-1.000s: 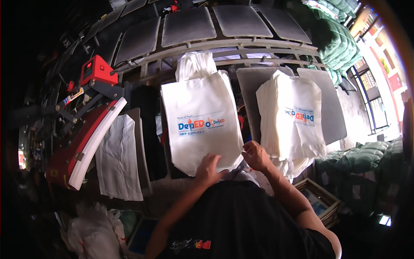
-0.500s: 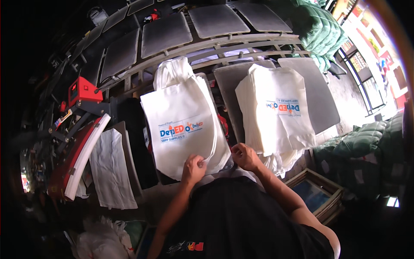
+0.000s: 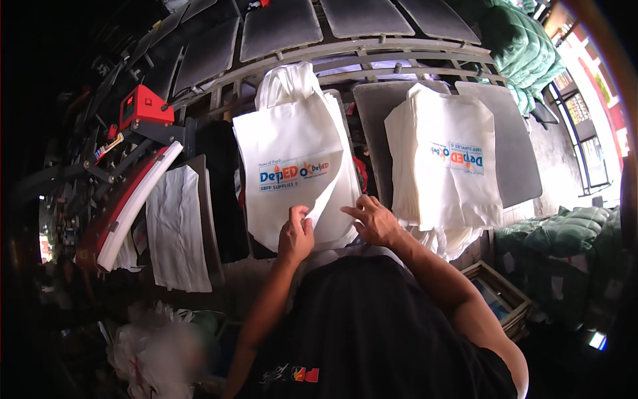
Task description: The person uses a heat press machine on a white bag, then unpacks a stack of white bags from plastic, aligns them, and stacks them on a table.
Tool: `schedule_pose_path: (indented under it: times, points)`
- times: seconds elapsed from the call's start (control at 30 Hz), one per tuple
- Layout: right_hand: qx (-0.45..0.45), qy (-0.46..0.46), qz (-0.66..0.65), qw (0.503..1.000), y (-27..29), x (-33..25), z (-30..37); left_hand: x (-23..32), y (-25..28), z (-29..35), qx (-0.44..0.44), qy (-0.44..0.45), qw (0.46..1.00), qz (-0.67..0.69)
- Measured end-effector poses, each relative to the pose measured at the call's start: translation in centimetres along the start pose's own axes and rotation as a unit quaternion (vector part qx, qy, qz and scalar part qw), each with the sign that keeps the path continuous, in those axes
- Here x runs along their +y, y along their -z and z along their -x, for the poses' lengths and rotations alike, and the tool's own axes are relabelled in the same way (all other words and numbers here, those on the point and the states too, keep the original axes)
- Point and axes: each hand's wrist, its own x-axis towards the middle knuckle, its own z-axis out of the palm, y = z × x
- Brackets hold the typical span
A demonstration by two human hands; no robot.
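Note:
A stack of white tote bags point(image 3: 292, 139) with blue and orange print lies in front of me, handles at the far end. My left hand point(image 3: 297, 234) is closed at the near edge of the top bag, whose lower right part curls up and away from the bag beneath. Just to the right, my right hand point(image 3: 375, 221) hovers at the stack's near right corner. Its index finger and thumb are apart, with nothing seen between them. A second pile of printed white tote bags point(image 3: 442, 159) sits at the right, its print upside down to me.
At the left stands a red heat press point(image 3: 146, 106) with its curved pad raised. Beside it a white cloth piece point(image 3: 174, 226) drapes over a grey board. More grey boards point(image 3: 282, 30) line the far rack. Green wrapped bundles point(image 3: 555, 233) and wooden frames point(image 3: 498, 292) are at the right.
The view has shifted, so the bags sit higher and further right. The top bag's lower right side is now curled further left, and my right hand has opened its fingers over the stack.

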Motion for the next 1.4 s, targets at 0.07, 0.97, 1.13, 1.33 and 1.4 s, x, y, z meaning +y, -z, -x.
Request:
schedule_pose_path:
  times: [0.07, 0.97, 1.13, 1.33, 1.4]
  points:
    - [-0.017, 0.03, 0.014, 0.999, -0.4, 0.7, -0.9, -0.1, -0.3, 0.1, -0.02, 0.005, 1.0, 0.011]
    - [0.056, -0.027, -0.132, 0.989, 1.3, -2.6, -5.4, -0.1, 1.7, -0.7, -0.03, -0.07, 0.997, 0.024]
    - [0.003, 0.041, 0.044, 0.998, 1.6, -1.9, -1.8, -1.3, 1.5, -0.9, 0.018, -0.056, 0.998, 0.006]
    - [-0.068, 0.037, 0.076, 0.994, 0.6, -0.1, -2.4, -0.6, 1.9, -1.1, 0.026, -0.087, 0.995, 0.029]
    - [-0.06, 0.039, 0.028, 0.997, 1.3, -0.6, -3.8, -0.6, 2.0, -1.0, 0.019, -0.073, 0.996, 0.038]
